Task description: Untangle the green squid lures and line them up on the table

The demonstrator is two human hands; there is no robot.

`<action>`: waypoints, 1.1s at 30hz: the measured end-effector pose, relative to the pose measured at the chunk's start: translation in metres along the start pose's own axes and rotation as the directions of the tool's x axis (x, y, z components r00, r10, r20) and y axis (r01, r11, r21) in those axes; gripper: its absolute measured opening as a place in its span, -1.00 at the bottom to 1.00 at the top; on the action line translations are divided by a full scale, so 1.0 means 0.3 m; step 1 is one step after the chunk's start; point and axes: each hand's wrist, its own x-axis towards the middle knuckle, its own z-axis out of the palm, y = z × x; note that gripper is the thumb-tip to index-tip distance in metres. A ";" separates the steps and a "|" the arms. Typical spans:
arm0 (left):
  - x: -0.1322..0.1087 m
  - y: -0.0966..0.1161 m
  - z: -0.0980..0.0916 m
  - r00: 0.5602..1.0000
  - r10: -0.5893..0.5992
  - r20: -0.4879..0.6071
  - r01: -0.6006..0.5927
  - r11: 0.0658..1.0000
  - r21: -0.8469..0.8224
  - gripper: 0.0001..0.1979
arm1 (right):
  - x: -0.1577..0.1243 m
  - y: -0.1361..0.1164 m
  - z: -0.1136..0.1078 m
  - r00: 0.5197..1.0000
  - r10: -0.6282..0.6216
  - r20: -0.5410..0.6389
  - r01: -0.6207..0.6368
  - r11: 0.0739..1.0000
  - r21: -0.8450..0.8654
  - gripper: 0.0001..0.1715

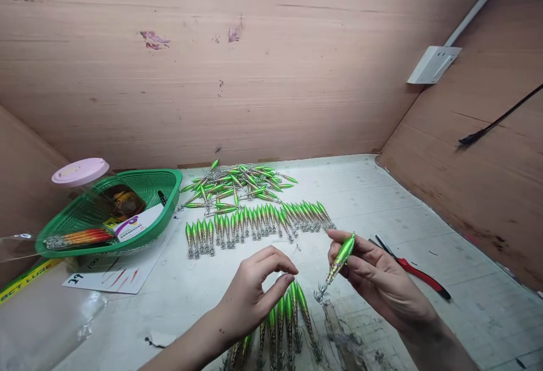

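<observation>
My right hand is closed on a green squid jig, held tilted between thumb and fingers. Its hooked end points down and left, above the table. To its left, my left hand is curled, with thumb and forefinger tips meeting; anything between them is too small to make out. Below that hand lies a group of squid jigs, partly hidden by the hand and forearm. Farther back, a row of squid jigs lies side by side with hooks toward me. Behind the row is a loose pile of squid jigs.
Red-handled pliers lie beyond my right hand. At left, a green basket holds a pink-lidded jar and orange lures. A marked white card and plastic bag lie nearby. Wooden panels enclose the table.
</observation>
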 end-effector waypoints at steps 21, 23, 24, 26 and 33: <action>0.746 -0.507 0.064 0.968 -0.249 0.010 0.130 0.539 0.832 -0.93 | 0.123 0.024 -0.288 0.911 -0.110 -0.399 0.209 0.954 0.215 -0.52; 0.764 -0.506 0.047 0.970 -0.236 -0.060 0.188 0.570 0.800 -0.92 | 0.114 0.007 -0.326 0.878 -0.172 -0.447 0.271 0.948 0.168 -0.53; 0.774 -0.502 0.030 0.968 -0.227 -0.104 0.222 0.590 0.776 -0.90 | 0.112 0.002 -0.338 0.868 -0.192 -0.457 0.287 0.946 0.149 -0.53; 0.791 -0.488 -0.014 0.953 -0.212 -0.217 0.303 0.634 0.712 -0.85 | 0.115 0.003 -0.349 0.860 -0.211 -0.465 0.301 0.945 0.129 -0.53; 0.715 -0.427 -0.099 0.870 -0.173 -0.461 0.415 0.762 0.497 -0.74 | 0.127 0.040 -0.306 0.895 -0.194 -0.402 0.250 0.964 0.093 -0.59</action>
